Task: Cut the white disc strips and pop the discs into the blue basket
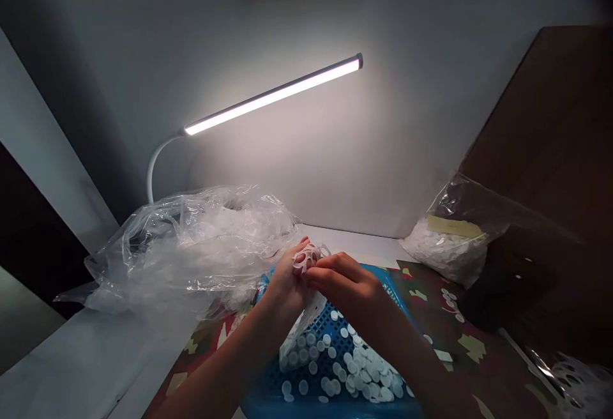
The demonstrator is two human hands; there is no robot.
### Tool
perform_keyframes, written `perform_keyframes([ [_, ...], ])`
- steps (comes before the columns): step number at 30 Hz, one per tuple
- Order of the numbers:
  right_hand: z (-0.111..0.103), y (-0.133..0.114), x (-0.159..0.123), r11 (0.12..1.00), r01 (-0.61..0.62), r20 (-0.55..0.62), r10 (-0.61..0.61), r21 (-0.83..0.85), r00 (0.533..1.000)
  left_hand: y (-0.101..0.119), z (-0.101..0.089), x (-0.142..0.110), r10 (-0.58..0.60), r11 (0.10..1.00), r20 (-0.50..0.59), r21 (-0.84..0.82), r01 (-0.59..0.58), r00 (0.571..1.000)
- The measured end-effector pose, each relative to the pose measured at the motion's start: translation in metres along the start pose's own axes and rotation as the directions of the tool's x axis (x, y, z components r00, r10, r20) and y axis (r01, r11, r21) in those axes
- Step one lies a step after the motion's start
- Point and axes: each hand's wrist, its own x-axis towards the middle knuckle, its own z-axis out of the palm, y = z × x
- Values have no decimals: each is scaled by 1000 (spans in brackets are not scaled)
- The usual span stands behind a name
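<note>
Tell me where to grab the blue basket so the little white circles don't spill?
Probably hold the blue basket by its rim on both sides, coming in from the left and right. Its edge shows at the far left and far right, while the white circles lie loose inside, heaped toward the near right, so a level, two-sided hold should help.
</note>
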Motion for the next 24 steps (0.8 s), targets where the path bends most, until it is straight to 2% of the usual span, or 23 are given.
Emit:
perform_keyframes([
  [5,0,0,1,997,52,3,-52,-54,999,1,12,-8,-4,996,-100,-86,-5,995],
  [9,-3,-4,1,996,20,69,-14,-90,998,-3,19,-13,11,992,-136,-121,-27,991],
  [13,-6,-5,-1,993,-16,182,38,-117,983,-9,21,-14,6,996,-198,-82,-23,980],
  [17,-8,-2,-1,995,-83,230,95,-59,969,-13,18,-12,67,997,-228,-32,-77,971],
  [20,-9,-3,2,993,-111,206,100,43,973,-12,16,-12,57,998,-223,1,-58,973],
  [24,-10,-6,6,984,-85,59,77,156,995,-4,19,-16,26,1000,-186,19,-22,982],
])
